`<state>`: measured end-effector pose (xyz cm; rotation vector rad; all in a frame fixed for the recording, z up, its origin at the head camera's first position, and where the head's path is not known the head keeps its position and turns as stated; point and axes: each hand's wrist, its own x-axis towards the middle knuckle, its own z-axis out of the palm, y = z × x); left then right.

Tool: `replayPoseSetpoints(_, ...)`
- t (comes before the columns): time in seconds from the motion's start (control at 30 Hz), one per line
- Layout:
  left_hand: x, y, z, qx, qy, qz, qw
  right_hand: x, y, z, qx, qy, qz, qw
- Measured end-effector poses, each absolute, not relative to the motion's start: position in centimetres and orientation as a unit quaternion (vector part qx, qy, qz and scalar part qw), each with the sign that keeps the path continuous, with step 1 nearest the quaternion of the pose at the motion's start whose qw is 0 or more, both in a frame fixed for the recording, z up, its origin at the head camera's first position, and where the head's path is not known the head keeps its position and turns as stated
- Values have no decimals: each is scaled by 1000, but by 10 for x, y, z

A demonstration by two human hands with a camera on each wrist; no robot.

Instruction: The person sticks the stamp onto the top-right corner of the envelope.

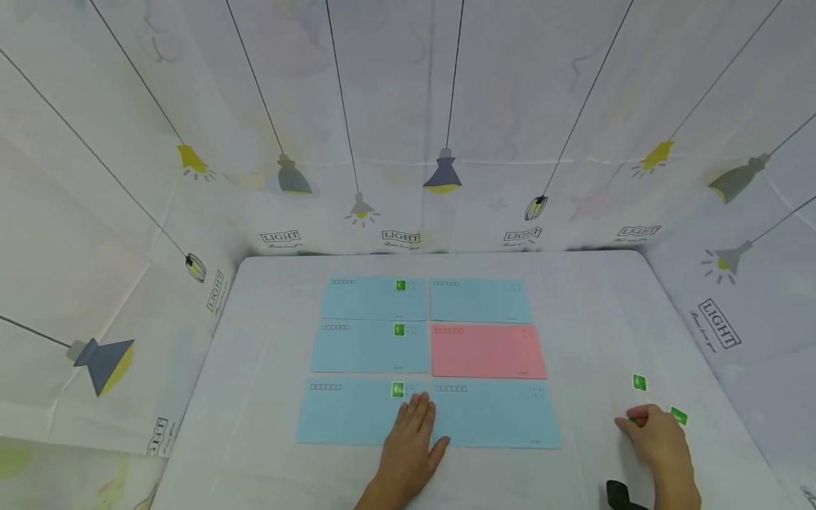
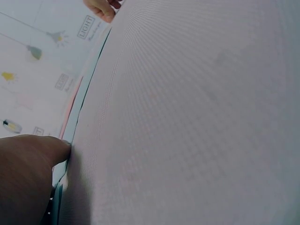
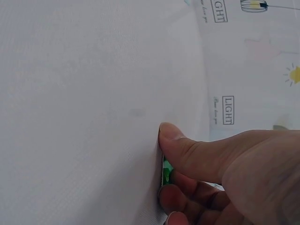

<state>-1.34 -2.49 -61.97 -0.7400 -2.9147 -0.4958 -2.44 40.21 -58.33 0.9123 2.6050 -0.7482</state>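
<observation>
1. The relation that mattered most was between the held green stamp point(image 3: 167, 174) and the lower right blue envelope point(image 1: 497, 418); in the head view the stamp lay to that envelope's right, roughly level with it, with a strip of white worktop point(image 1: 589, 340) between.
2. The right hand point(image 1: 659, 443) pinched this stamp low at the worktop, its thumb on one side and curled fingers on the other; most of the stamp was hidden, so its exact tilt could not be told.
3. The left hand point(image 1: 411, 446) lay flat with fingers straight and gripped nothing; its fingertips rested on the lower left blue envelope point(image 1: 347, 418), just right of and below the attached-looking stamp point(image 1: 398, 389), with its thumb out towards the lower right envelope.
4. The envelopes' long axes ran left to right; the lower right one's printed upper right corner sat between the hands, nearer the right, and showed no stamp; the pink envelope point(image 1: 487, 350) just above it showed none either.
5. Two loose stamps lay by the right hand, far from the left; the farther loose stamp point(image 1: 639, 382) lay beyond it, the nearer loose stamp point(image 1: 679, 416) just to its right.
</observation>
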Motion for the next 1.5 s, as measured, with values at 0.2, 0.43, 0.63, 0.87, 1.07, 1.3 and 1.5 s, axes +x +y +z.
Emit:
replayPoseSetpoints(0.2,-11,-24,-626,-253,-951,-167,62,-19,405,-585,318,900,-262,140)
replayPoseSetpoints(0.43,-13,-26,-627,-248,-950,-164,93,-22,403,-587,295,907,-268,134)
replayPoseSetpoints(0.63,-14,-24,-625,-253,-949,-166,83,-20,405,-583,303,911,-258,112)
replayPoseSetpoints(0.87,-13,-24,-625,-248,-952,-169,68,-20,414,-572,323,907,-254,92)
replayPoseSetpoints(1.07,-13,-25,-624,-246,-952,-171,61,-13,420,-572,321,905,-255,116)
replayPoseSetpoints(1.3,-14,-25,-624,-246,-951,-173,77,-11,418,-574,319,901,-252,155)
replayPoseSetpoints(1.5,-13,-24,-625,-244,-951,-175,76,-11,420,-577,306,906,-248,154)
